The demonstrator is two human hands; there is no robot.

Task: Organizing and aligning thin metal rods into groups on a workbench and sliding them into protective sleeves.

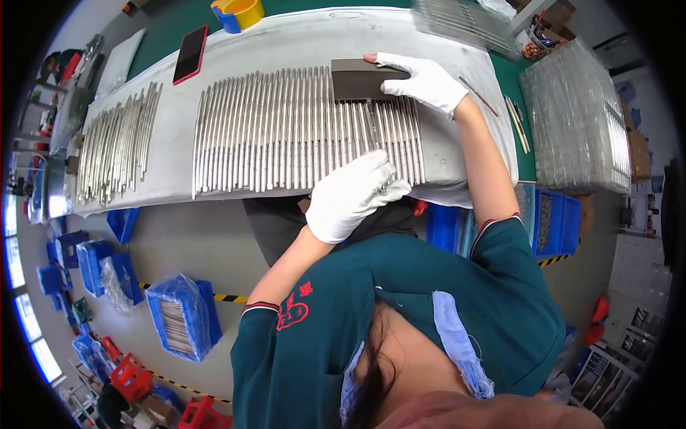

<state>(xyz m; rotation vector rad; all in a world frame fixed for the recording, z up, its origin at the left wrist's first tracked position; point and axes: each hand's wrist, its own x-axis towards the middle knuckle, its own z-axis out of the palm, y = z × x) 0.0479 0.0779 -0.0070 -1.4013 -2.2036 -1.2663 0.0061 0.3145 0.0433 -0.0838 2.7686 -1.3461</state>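
Note:
A row of thin silver metal rods [264,136] lies side by side on a pale cloth on the table. My right hand [421,82], in a white glove with bare fingertips, grips the right end of a dark grey-brown rectangular block [350,79]. The block lies across the upper ends of the right-hand rods and hides them. At the row's near edge, my gloved left hand [350,196] is closed around the lower end of one metal rod [372,125]. That rod tilts slightly across its neighbours, its upper end at the block's edge.
A looser group of rods [118,146] lies at the left. A red-edged phone [191,53] and a yellow-and-blue tape roll [239,13] sit toward the back. Stacked clear plastic trays [575,118] stand right; pens [518,125] lie before them. Blue bins [556,222] are below.

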